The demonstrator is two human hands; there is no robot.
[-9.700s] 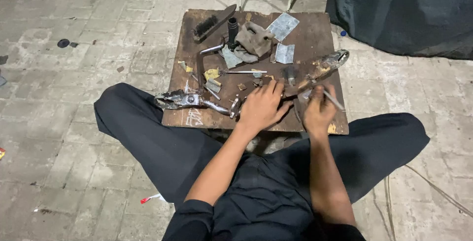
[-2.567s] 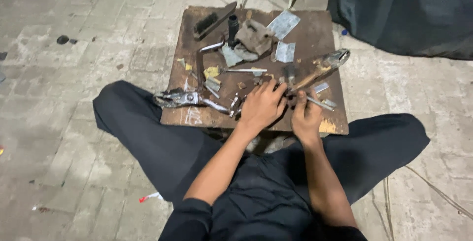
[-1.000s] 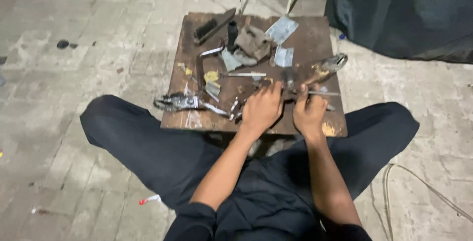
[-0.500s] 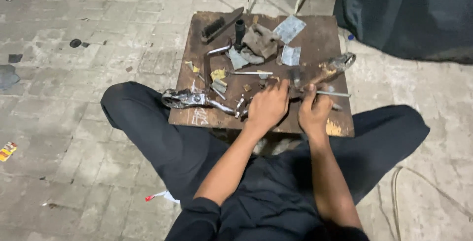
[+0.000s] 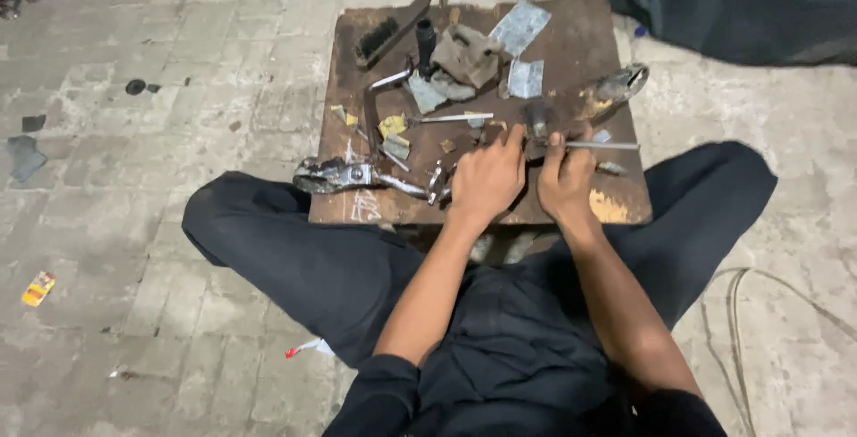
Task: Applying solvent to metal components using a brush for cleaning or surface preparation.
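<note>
Hands meet at the middle of the rusty worktop (image 5: pixel 357 124) in the head view. The left hand (image 5: pixel 486 178) presses fingers down on a small dark part (image 5: pixel 536 120); the right hand (image 5: pixel 562 178) pinches a thin metal rod (image 5: pixel 607 145) that points right. A brush (image 5: pixel 379 37), a bent lever (image 5: pixel 379 102) and pliers (image 5: pixel 335 174) lie about the worktop, and metal scraps (image 5: pixel 522 26) near its far edge.

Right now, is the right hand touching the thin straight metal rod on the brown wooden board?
Touching. The head view shows the right hand with fingertips closed on the thin metal rod, which sticks out rightward.
</note>
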